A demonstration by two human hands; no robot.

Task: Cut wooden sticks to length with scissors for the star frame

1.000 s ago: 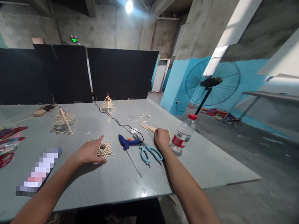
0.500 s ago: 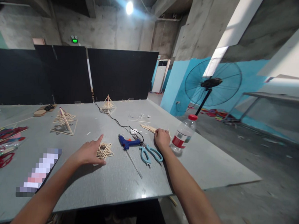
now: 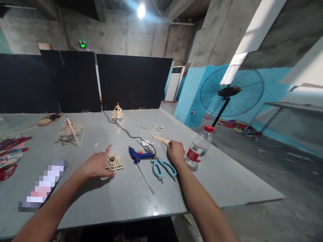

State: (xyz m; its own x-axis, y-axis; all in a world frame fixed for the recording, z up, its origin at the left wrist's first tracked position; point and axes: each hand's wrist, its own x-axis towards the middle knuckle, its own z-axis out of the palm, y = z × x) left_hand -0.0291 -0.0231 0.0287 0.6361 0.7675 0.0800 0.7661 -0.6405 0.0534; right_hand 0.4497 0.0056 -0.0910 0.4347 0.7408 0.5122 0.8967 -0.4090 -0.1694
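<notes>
My left hand [image 3: 100,163] rests on the table with index finger and thumb spread wide. Between them, touching the hand, lies a star-shaped frame of thin wooden sticks [image 3: 116,163]; its left edge is partly hidden. My right hand [image 3: 176,151] is curled closed over the near end of a bundle of wooden sticks [image 3: 160,138], and the fingertips are hidden. Between the hands lie a blue glue gun [image 3: 140,155], with a glue stick [image 3: 145,178] reaching toward me, and light-blue-handled scissors [image 3: 163,168]. Right of my right hand stands a clear plastic bottle [image 3: 198,150] with a red cap.
Two stick pyramids [image 3: 74,134] stand farther back, the far one [image 3: 118,115] near the glue gun's black cord [image 3: 127,132]. At left lie a phone [image 3: 45,185] and a red tangled pile [image 3: 7,157]. Black panels [image 3: 133,82] line the back; a fan [image 3: 229,91] stands beyond the table.
The view has shifted very slightly. Both hands stay in nearly the same places, the left by the stick star and the right at the stick bundle.
</notes>
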